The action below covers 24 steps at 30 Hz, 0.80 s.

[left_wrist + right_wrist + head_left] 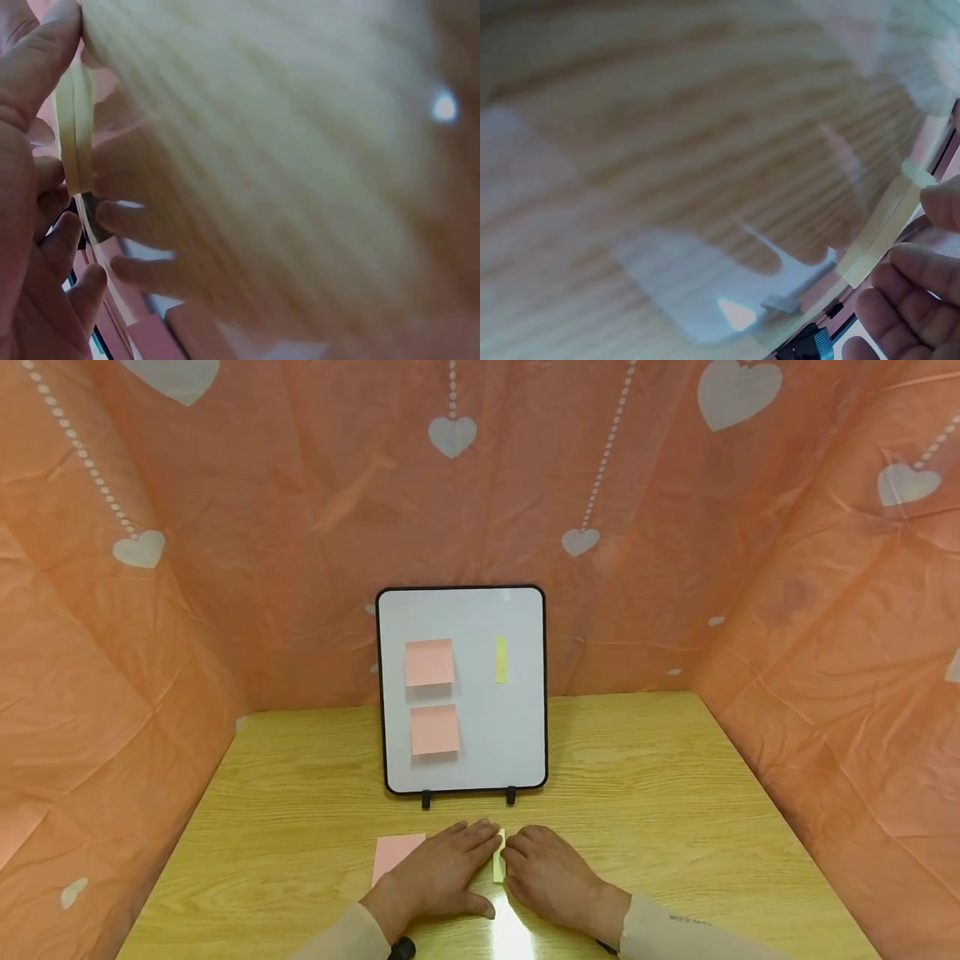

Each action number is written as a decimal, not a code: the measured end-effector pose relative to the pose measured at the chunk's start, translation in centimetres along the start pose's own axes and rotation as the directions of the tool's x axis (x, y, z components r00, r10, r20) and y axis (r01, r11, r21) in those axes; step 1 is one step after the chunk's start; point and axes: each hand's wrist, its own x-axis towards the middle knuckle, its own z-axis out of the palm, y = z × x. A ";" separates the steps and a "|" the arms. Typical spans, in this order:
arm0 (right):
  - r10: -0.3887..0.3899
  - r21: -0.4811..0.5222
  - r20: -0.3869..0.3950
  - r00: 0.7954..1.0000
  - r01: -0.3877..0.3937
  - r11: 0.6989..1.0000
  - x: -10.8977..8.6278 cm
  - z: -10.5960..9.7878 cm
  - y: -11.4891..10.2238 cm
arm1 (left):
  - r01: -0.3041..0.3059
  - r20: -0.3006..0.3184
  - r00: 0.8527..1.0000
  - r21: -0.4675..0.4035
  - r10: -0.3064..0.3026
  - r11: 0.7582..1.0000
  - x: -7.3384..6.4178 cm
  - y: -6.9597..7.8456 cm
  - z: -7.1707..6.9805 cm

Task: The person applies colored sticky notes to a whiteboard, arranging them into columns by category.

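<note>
Yellow sticky strip pad (498, 858) lies on the desk (637, 793) between our 2 hands. Left hand (442, 872) and right hand (547, 877) pinch its sides, probably steadying it for peeling.

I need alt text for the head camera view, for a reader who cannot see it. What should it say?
Two hands, left hand and right hand, rest on a light wooden table with a narrow yellow sticky-note pad between them; a pink sticky-note pad lies beside the left hand. Behind stands a small black-framed whiteboard bearing two pink square notes and one yellow strip note.
</note>
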 end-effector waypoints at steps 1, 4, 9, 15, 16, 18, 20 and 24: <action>-0.011 -0.009 0.001 1.000 0.011 1.000 0.0 0.0 0.0 | -0.008 -0.006 1.000 0.016 0.008 1.000 0.0 0.1 0.1; -0.034 -0.030 0.006 0.999 0.034 0.999 0.0 0.0 -0.1 | -0.016 -0.006 1.000 0.054 0.016 0.998 -0.1 0.2 0.2; -0.043 -0.033 0.014 0.999 0.043 0.999 0.2 0.0 -0.2 | -0.014 -0.002 1.000 0.081 0.015 0.997 -0.2 0.3 0.3; -0.049 -0.066 0.027 0.998 0.051 0.997 0.4 -0.1 -0.2 | -0.015 -0.005 1.000 0.074 0.015 0.997 -0.1 0.3 0.5; -0.048 -0.065 0.029 0.998 0.050 0.997 0.4 -0.2 -0.2 | -0.015 -0.006 1.000 0.076 0.015 0.997 -0.1 0.3 0.5; -0.045 -0.064 0.031 0.998 0.047 0.997 0.4 -0.2 -0.2 | -0.017 -0.013 1.000 0.077 0.018 0.997 -0.1 0.3 0.6; -0.041 -0.059 0.034 0.999 0.043 0.997 0.4 -0.2 -0.3 | -0.019 -0.016 1.000 0.078 0.020 0.997 -0.1 0.3 0.6; -0.034 -0.042 0.031 0.999 0.035 0.999 0.4 -0.2 -0.3 | -0.017 -0.014 1.000 0.074 0.018 0.997 0.0 0.2 0.6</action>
